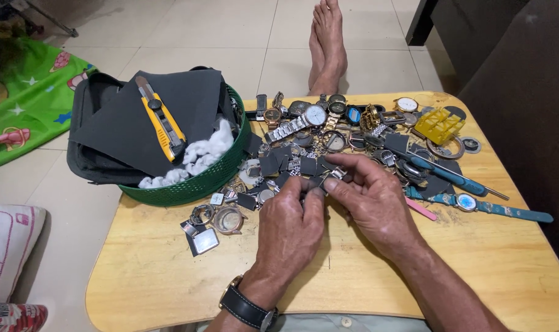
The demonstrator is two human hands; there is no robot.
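Both of my hands meet over the middle of a low wooden table [168, 270]. My left hand [290, 226], with a black-strapped watch on its wrist, pinches one end of a small metal watch part [335, 174]. My right hand [370, 198] grips the same piece from the right, fingertips curled around it. The part is mostly hidden by my fingers. Just beyond my hands lies a heap of watches, watch cases and dark sandpaper squares [279, 165].
A green basket [211, 178] at the table's left holds black sheets, white cotton and a yellow utility knife [161, 123]. A blue-handled tool [451, 175], a teal-strapped watch [476, 204] and a yellow plastic piece [438, 125] lie right. My bare feet [326, 46] rest beyond the table.
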